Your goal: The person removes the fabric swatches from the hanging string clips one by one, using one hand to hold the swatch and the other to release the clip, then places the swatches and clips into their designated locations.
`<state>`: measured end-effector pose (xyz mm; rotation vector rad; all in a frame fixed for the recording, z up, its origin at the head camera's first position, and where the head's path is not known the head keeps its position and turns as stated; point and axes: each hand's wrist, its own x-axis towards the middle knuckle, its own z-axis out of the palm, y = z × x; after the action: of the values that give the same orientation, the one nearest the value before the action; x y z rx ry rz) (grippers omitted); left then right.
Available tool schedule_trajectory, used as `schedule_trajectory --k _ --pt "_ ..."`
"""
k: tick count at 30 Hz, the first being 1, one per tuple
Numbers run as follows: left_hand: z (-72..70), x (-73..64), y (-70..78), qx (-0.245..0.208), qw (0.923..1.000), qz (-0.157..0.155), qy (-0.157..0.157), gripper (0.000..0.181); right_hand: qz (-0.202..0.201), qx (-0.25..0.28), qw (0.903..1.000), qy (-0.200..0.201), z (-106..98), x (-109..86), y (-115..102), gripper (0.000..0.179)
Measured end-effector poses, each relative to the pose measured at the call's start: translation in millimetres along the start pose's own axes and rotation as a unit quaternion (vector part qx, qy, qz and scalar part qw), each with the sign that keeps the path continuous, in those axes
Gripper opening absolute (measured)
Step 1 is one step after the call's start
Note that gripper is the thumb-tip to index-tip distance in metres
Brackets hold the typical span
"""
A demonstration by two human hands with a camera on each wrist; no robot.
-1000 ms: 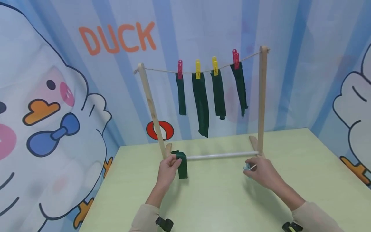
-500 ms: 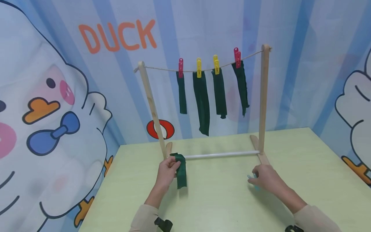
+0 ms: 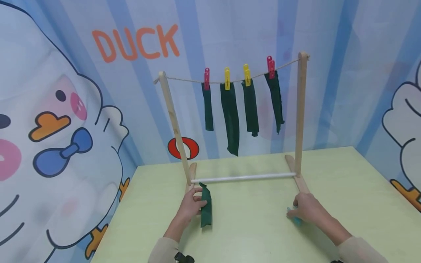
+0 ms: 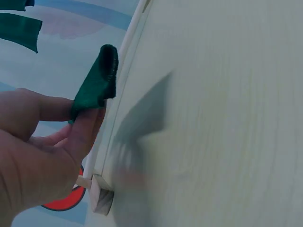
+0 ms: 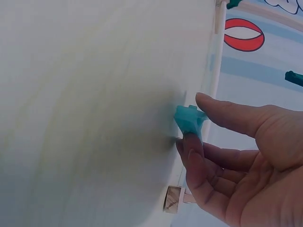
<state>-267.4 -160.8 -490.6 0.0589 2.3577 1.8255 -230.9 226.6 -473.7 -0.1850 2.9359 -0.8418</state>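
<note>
Striped curtain [image 3: 220, 33] backs a pale table [image 3: 250, 233]. Near left, the left hand [image 3: 190, 204] pinches a green strip [image 3: 206, 215], leaving its lower end free. Far middle, four clips [image 3: 227, 78] fasten hanging strips [image 3: 230, 118] to a cord [image 3: 187, 80], keeping them off the table. Near right, well apart, the right hand [image 3: 307, 209] pinches a teal clip [image 5: 188, 119] between thumb and fingertips.

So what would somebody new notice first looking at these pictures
Probably the four dark green strips, hung by red and yellow pegs from the string on the wooden frame. Next, the orange word DUCK at the head view's upper left. Low over the table, the left hand pinches another green strip and the right hand a teal clip.
</note>
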Motion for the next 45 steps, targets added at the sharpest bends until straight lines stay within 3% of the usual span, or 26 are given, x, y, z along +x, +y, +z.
schedule_trajectory --k 4,9,12,16,20,31,38,45 --pt "-1.7 0.1 -5.4 0.038 0.9992 -0.009 -0.009 0.046 0.008 0.005 1.0000 0.000 2.2 -1.6 1.9 0.026" --pt "-1.9 2.2 -10.3 0.125 0.9921 -0.004 0.005 0.042 0.013 0.000 0.9999 -0.007 3.8 -1.8 3.5 0.023" --pt "-1.5 1.9 -10.4 0.193 0.9808 0.012 0.026 0.041 0.013 0.001 0.9999 -0.009 5.2 -2.1 5.1 0.024" --pt "-0.7 -0.7 -6.2 0.281 0.9579 0.032 0.049 0.043 0.012 -0.003 0.9999 -0.005 6.3 -2.8 6.1 0.024" --pt "0.7 -5.6 -4.7 0.332 0.9407 0.031 0.060 0.045 0.024 -0.004 0.9997 -0.011 6.7 -3.9 4.7 0.025" --pt "0.1 -14.0 -2.9 0.382 0.9200 0.015 0.086 0.034 0.050 -0.015 0.9983 -0.025 6.1 -5.6 4.0 0.030" --pt "2.0 -15.9 -0.2 0.392 0.9169 -0.006 0.073 0.013 0.064 -0.009 0.9974 -0.031 4.6 -8.3 4.6 0.027" --pt "1.8 -17.9 1.2 0.402 0.9122 0.004 0.081 0.021 0.066 -0.004 0.9974 -0.030 2.8 -11.2 9.5 0.023"
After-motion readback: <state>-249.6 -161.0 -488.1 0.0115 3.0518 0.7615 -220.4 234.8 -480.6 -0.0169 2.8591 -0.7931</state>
